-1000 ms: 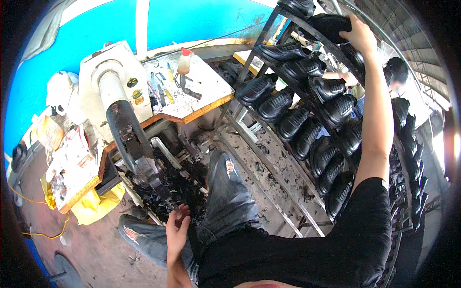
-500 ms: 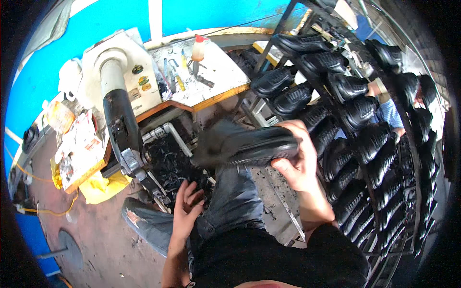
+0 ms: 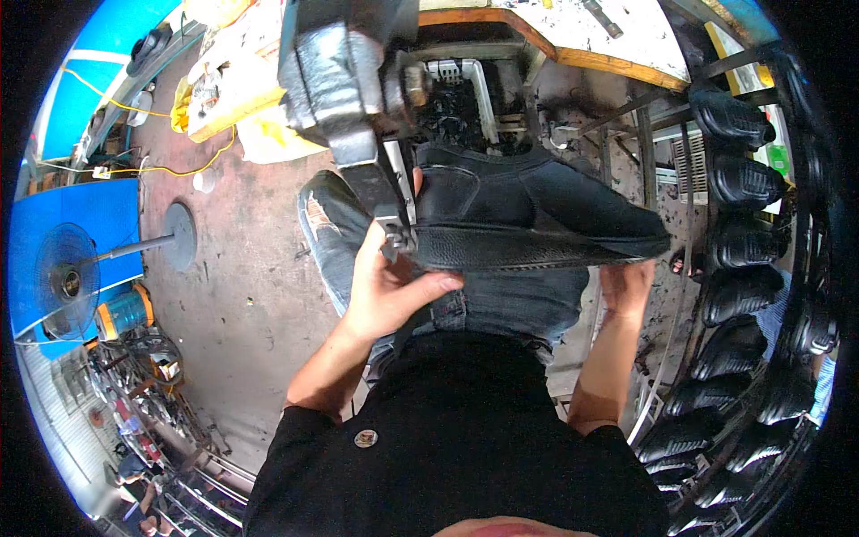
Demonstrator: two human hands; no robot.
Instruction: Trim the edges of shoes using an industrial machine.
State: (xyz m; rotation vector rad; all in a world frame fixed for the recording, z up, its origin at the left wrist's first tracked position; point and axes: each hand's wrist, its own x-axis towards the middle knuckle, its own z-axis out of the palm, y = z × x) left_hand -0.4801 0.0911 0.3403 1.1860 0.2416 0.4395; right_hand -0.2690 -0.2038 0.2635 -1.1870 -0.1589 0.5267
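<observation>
A black leather shoe (image 3: 528, 219) lies on its side at the centre of the view, over the person's lap, its heel end pushed against the arm of a grey sewing machine (image 3: 344, 89) at eleven o'clock. The left hand (image 3: 389, 291) is clamped on the heel from below; the right hand (image 3: 626, 286) props the toe at three o'clock, fingers hidden, so its closure cannot be told. The upper looks soft, the sole stiff and fairly light; heel and toe seem the best holds. A rack of black shoes (image 3: 743, 242) stands at three o'clock.
</observation>
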